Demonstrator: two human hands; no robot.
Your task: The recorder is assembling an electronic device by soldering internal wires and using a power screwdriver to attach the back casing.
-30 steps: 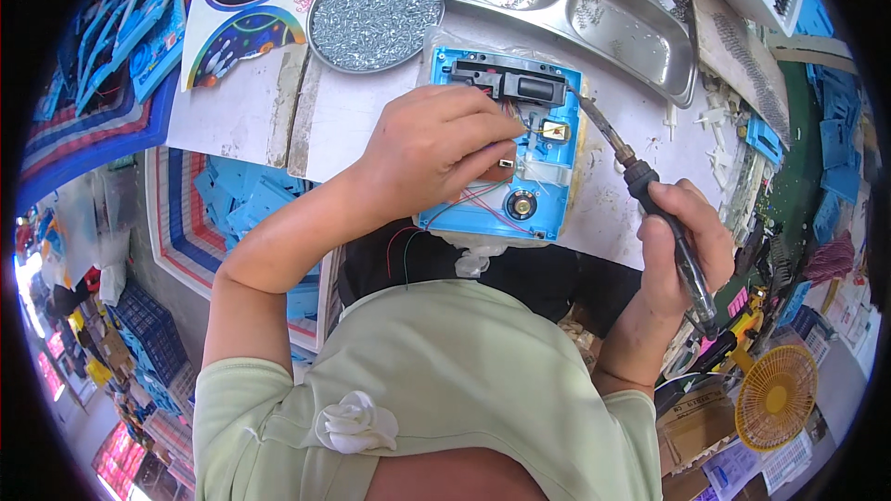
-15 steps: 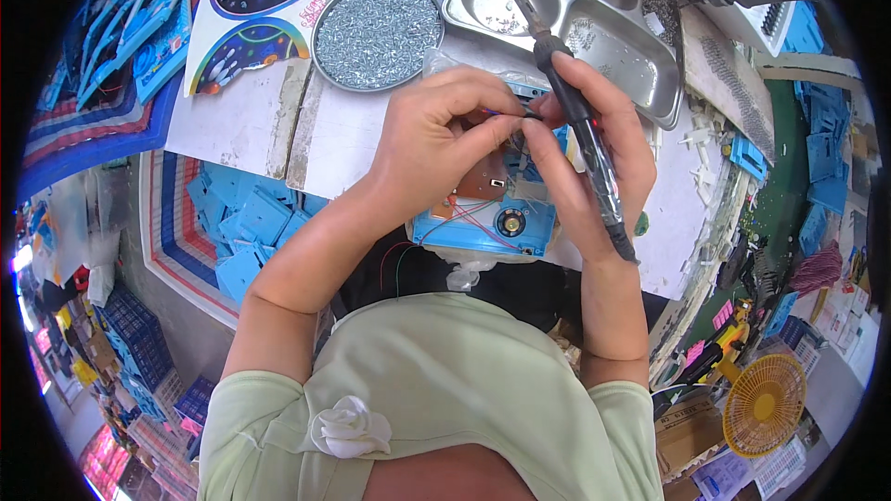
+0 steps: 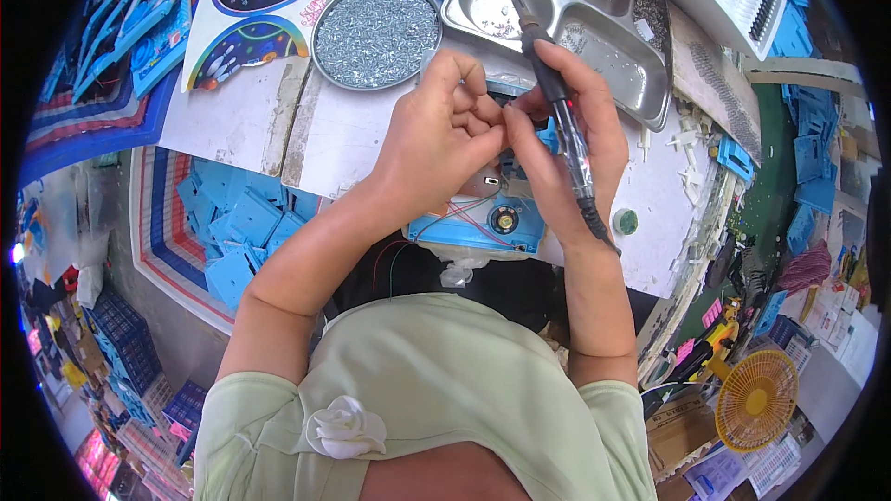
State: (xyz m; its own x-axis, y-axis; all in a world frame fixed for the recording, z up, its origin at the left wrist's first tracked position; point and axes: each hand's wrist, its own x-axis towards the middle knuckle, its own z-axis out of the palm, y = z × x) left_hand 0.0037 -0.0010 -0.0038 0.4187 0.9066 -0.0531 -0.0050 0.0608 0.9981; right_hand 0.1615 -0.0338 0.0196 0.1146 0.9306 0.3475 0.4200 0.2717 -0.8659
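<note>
My right hand (image 3: pixel 585 134) is wrapped round a black soldering iron (image 3: pixel 546 67), whose metal tip points up and away over the steel tray. Thumb and fingers of that hand also meet my left hand (image 3: pixel 432 134) at the fingertips. The left fingers are curled closed; whatever they pinch is too small or hidden to make out. Below both hands lies a blue plastic housing (image 3: pixel 445 231) with a round speaker (image 3: pixel 505 219), a brown circuit board (image 3: pixel 479 187) and thin red and green wires. My hands cover its far part.
Beyond my left hand stands a round dish (image 3: pixel 376 35) full of small metal screws. A compartmented steel tray (image 3: pixel 661 93) holds small parts. At right lie a green round piece (image 3: pixel 625 221) and white plastic bits (image 3: pixel 689 141). Blue panels (image 3: pixel 251 218) fill a bin at left.
My left fingers have lifted and curled up more, and a bit of wire between the fingertips is hidden now. My right hand with the soldering iron has shifted slightly left, uncovering the green piece.
</note>
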